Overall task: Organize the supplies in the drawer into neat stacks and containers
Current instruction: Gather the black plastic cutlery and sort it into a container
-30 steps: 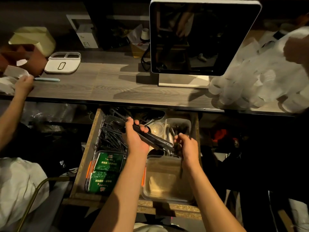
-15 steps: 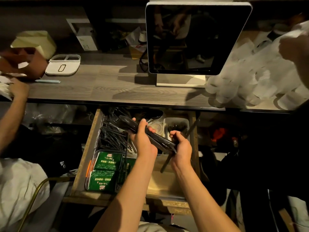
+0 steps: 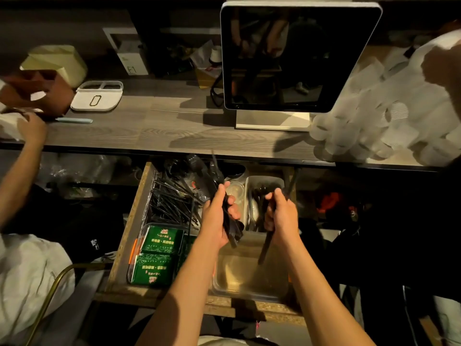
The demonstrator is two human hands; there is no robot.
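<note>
Open wooden drawer (image 3: 129, 236) beneath a wood-grain worktop (image 3: 149, 131), seen from above. The left hand (image 3: 217, 218) is clamped around a bundle of black plastic cutlery (image 3: 230, 221), held almost upright above the middle of the drawer. The right hand (image 3: 280, 216) is clamped on a single long black utensil (image 3: 265, 245), whose lower end hangs over a clear plastic container (image 3: 249, 278) at the drawer's front right. The two hands are near each other but apart. At the drawer's back left lies a loose heap of black straws or sticks (image 3: 169, 203); in front of it, green printed packets (image 3: 159, 253) sit in a clear tray. A smaller clear tub holding dark utensils (image 3: 259, 196) stands at the back right. On the worktop stand a dark screen on a stand (image 3: 294, 58), a white divided tray (image 3: 98, 96) and, at right, a bag of translucent cups (image 3: 374, 131). At the left edge, another person's hand (image 3: 32, 128) rests on the worktop.
</note>
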